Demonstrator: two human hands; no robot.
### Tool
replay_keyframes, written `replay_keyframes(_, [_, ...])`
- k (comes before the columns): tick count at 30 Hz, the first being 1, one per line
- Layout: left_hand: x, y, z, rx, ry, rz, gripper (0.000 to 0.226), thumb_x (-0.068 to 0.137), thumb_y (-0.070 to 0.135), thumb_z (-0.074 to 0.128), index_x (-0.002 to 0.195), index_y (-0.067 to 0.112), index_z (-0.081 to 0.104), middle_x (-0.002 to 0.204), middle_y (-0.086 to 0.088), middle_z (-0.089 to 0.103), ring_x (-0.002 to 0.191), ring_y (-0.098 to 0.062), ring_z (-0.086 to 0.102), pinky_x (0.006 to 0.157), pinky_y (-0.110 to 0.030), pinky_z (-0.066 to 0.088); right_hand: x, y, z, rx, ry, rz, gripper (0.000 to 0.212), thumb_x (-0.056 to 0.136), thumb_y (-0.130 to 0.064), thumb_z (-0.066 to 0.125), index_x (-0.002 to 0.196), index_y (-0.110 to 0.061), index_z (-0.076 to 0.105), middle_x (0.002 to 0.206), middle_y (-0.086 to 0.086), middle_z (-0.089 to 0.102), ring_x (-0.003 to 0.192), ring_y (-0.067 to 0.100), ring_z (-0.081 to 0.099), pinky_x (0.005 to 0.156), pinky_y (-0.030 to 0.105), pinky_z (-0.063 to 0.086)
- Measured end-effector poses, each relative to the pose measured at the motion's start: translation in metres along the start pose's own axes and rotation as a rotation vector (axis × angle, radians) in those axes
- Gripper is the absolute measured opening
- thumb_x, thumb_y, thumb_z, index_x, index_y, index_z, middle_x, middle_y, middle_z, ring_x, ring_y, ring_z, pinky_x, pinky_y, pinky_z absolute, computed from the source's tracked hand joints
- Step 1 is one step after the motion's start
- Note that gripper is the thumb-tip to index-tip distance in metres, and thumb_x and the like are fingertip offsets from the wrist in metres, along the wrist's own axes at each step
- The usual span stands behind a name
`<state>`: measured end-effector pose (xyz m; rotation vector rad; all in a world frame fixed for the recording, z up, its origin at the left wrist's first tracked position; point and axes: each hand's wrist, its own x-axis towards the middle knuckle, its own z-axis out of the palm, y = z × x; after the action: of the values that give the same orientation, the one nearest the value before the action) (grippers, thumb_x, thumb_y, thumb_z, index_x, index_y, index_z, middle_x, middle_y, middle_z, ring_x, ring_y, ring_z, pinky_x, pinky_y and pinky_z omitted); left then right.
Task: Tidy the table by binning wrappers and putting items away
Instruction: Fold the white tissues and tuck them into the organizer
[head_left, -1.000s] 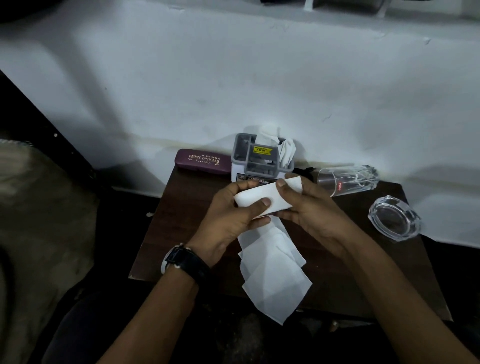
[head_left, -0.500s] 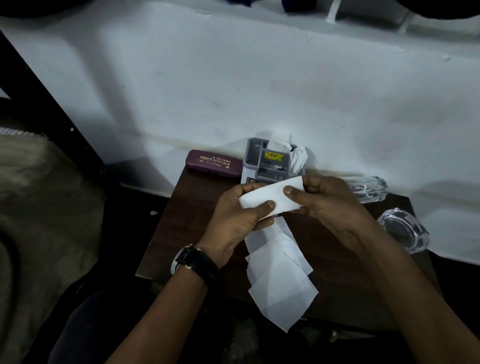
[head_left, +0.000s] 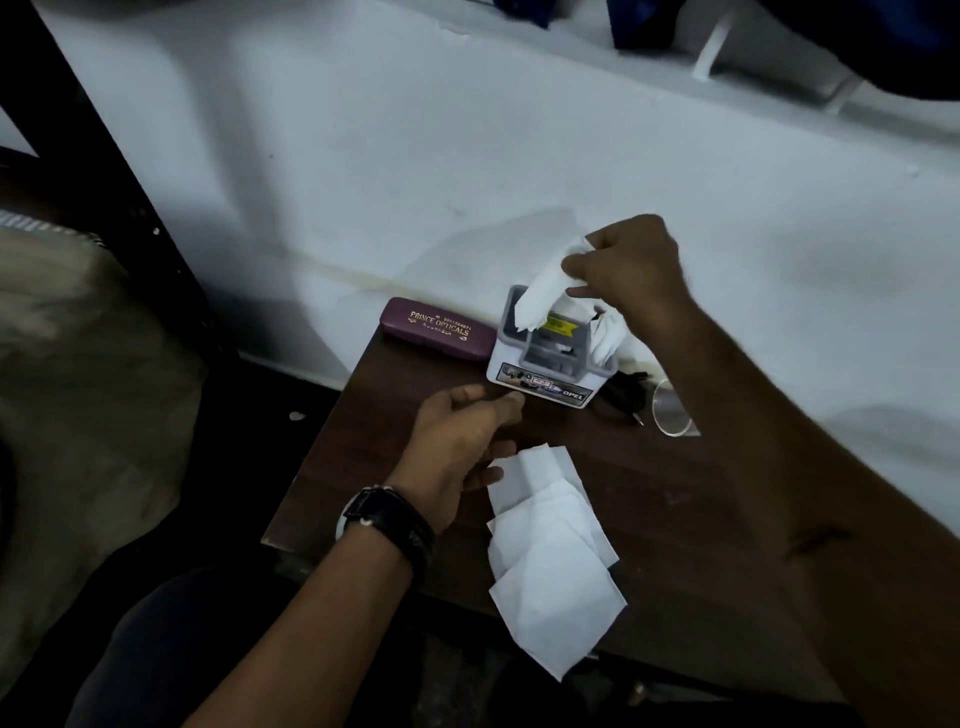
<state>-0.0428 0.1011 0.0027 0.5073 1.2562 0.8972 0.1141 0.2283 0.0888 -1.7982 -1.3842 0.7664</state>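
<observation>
**Held item.** A folded sheet (head_left: 544, 291) of white paper is pinched between the thumb and curled fingers of the right hand (head_left: 629, 266), which is raised above the organiser (head_left: 550, 358). The sheet's lower end hangs over the organiser's left side. It is judged to be held upright and narrow so that it can be slotted in end first.

**Organiser.** It is stood at the far edge of the table (head_left: 374, 441), about midway along and close against the wall (head_left: 467, 182). There it is judged to be out of the working area yet within reach.

**Free hand.** The left hand (head_left: 462, 436) is held low over the table's middle, with the fingers loosely curled and nothing gripped. It is placed just beside the top of the loose sheets (head_left: 550, 545). Whether a fingertip touches them cannot be told. The position is judged to suit taking up the next sheet.

**Loose sheets.** They are fanned, overlapping, from the table's middle to its near edge, and the lowest overhangs that edge.

**Count.**
- Folded sheet in hand: one.
- Loose sheets: at least four made out; a firm figure is prevented by the overlap.
- Organiser: one, with crumpled paper (head_left: 605, 338) lodged in its right compartment, the number of pieces not determinable.
- Spectacle case (head_left: 439, 327): one, at the far left corner.
- Glass (head_left: 670, 410): one, toward the far right, largely hidden by the right forearm.
- Wristwatch (head_left: 389, 525): one, worn on the left wrist.
</observation>
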Motion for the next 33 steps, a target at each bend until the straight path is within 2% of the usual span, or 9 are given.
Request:
replay_keyframes(3, [0.000,0.000,0.001,0.038,-0.010,0.002,0.043,0.085,0.037,0.081,0.121,0.027,0.059,0.098,0.007,0.079,0.089,-0.017,0.072,0.072,-0.033,0.054,0.005,0.000,0.016,-0.011,0.029,0.067,0.023,0.073,0.003,0.072,0.096,0.007,0.071,0.097,0.009,0.074,0.061,0.024,0.076,0.054,0.033,0.062])
replay_keyframes(6, [-0.002,0.000,0.000,0.067,-0.008,0.010,0.045,0.085,0.039,0.081,0.122,0.025,0.061,0.095,0.008,0.079,0.082,-0.014,0.071,0.069,-0.031,0.052,0.005,0.001,0.027,-0.018,0.061,0.080,0.025,0.072,0.004,0.072,0.096,0.001,0.071,0.089,0.005,0.069,0.063,0.027,0.076,0.065,0.045,0.065])
replay_keyframes(10, [-0.003,0.001,0.000,0.087,0.008,0.043,0.043,0.085,0.038,0.080,0.122,0.023,0.064,0.097,0.007,0.079,0.076,-0.012,0.068,0.067,-0.030,0.051,0.001,0.002,0.034,-0.092,0.058,0.060,0.018,0.070,0.000,0.067,0.087,-0.001,0.069,0.094,0.007,0.074,0.067,0.025,0.077,0.062,0.043,0.065])
replay_keyframes(13, [-0.003,0.001,0.001,0.091,0.010,0.043,0.040,0.086,0.037,0.080,0.120,0.024,0.064,0.100,0.006,0.078,0.077,-0.013,0.068,0.069,-0.030,0.053,-0.004,0.003,0.038,-0.137,0.073,0.054,0.022,0.070,0.001,0.065,0.090,0.008,0.068,0.112,0.018,0.073,0.079,0.038,0.076,0.070,0.052,0.064])
replay_keyframes(16, [-0.004,0.002,0.002,0.095,0.014,0.038,0.038,0.086,0.036,0.080,0.119,0.024,0.064,0.101,0.006,0.078,0.080,-0.014,0.069,0.072,-0.032,0.053,-0.010,0.003,0.043,-0.167,0.025,0.049,0.007,0.075,-0.001,0.067,0.083,-0.001,0.066,0.105,0.008,0.068,0.069,0.033,0.076,0.058,0.038,0.064])
replay_keyframes(21, [-0.002,0.004,0.003,0.115,0.021,0.037,0.034,0.086,0.036,0.080,0.116,0.025,0.066,0.102,0.006,0.078,0.081,-0.014,0.069,0.070,-0.031,0.054,-0.018,0.008,0.047,-0.224,0.023,0.014,0.046,0.068,-0.011,0.071,0.107,0.012,0.064,0.122,0.027,0.066,0.087,0.044,0.072,0.069,0.063,0.059])
replay_keyframes(25, [-0.003,0.003,0.004,0.118,0.019,0.038,0.034,0.087,0.037,0.079,0.115,0.025,0.066,0.099,0.007,0.079,0.082,-0.014,0.070,0.070,-0.031,0.054,-0.020,0.011,0.047,-0.267,0.025,-0.035,0.045,0.076,-0.018,0.072,0.108,0.012,0.063,0.111,0.029,0.070,0.086,0.045,0.073,0.074,0.057,0.061])
replay_keyframes(30, [-0.005,0.005,0.005,0.126,0.011,0.049,0.031,0.089,0.036,0.077,0.115,0.025,0.066,0.097,0.008,0.079,0.087,-0.016,0.071,0.072,-0.033,0.054,-0.023,0.020,0.047,-0.348,0.042,-0.108,0.033,0.081,-0.024,0.069,0.101,0.001,0.064,0.091,0.018,0.072,0.075,0.039,0.072,0.075,0.048,0.061])
replay_keyframes(33, [-0.005,0.005,0.006,0.131,0.012,0.058,0.027,0.090,0.036,0.075,0.114,0.025,0.066,0.097,0.008,0.079,0.090,-0.017,0.072,0.072,-0.033,0.054,-0.024,0.023,0.047,-0.372,0.075,-0.151,0.029,0.085,-0.027,0.067,0.104,-0.005,0.067,0.099,0.012,0.071,0.086,0.032,0.070,0.077,0.038,0.058])
